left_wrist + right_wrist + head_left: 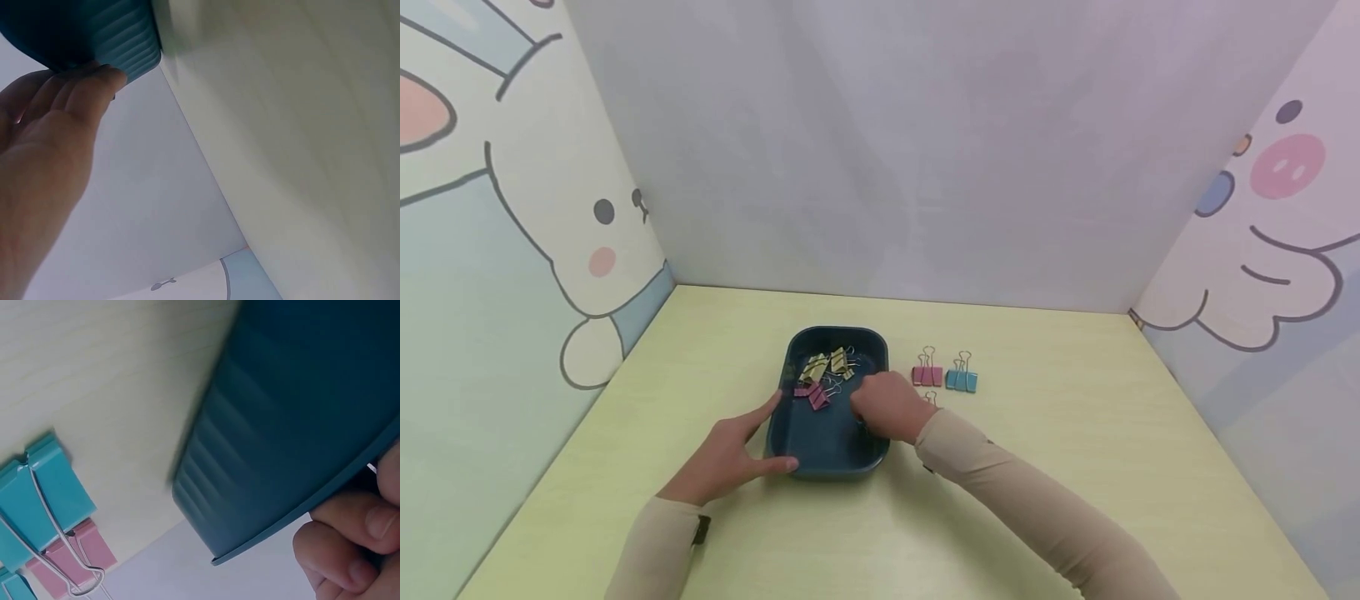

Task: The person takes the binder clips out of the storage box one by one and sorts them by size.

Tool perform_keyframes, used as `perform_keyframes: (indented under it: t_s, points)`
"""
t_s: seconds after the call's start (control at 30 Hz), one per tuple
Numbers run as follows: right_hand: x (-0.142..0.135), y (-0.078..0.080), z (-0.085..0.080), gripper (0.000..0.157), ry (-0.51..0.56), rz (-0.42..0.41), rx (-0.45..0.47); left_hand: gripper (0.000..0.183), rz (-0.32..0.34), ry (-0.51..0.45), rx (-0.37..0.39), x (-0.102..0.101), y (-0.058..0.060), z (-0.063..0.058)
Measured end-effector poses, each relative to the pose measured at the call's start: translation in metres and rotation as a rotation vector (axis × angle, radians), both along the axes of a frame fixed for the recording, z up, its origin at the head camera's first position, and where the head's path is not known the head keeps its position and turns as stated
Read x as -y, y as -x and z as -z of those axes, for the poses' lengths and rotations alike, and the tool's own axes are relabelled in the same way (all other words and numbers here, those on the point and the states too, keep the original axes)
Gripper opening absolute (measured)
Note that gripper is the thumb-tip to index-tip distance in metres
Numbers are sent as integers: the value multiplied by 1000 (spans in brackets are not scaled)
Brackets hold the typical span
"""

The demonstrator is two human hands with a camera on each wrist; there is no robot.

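My left hand [730, 450] steadies the dark blue tray [827, 454] at its near left corner, thumb over the near rim and fingers along the outer left wall. In the left wrist view those fingers [94, 94] lie against the tray's ribbed side. My right hand [891, 406] is over the tray's right rim, fingers curled down inside. It seems to pinch a binder clip, mostly hidden by the hand; only a small glint shows. Gold binder clips [815, 367] and pink binder clips [819, 397] lie jumbled in the tray's far left part.
Right of the tray, a pink binder clip [927, 376] and a blue binder clip [962, 381] stand side by side on the pale table [1075, 433]. Another clip's wire handle [931, 397] peeks out behind my right wrist. Walls enclose the table's back and sides.
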State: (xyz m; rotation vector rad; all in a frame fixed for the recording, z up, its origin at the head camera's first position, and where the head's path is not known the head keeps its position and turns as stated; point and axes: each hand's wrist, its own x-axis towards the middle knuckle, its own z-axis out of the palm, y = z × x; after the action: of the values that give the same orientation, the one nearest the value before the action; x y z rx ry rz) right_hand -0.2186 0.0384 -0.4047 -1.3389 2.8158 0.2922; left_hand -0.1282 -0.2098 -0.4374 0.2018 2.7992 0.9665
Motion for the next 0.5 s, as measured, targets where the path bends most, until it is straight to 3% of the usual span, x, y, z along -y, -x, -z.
perform_keyframes:
  t_s: [0.5]
  points:
    - [-4,-2,4,11,17,15,-71,110,0,12,10,-1,0,-2]
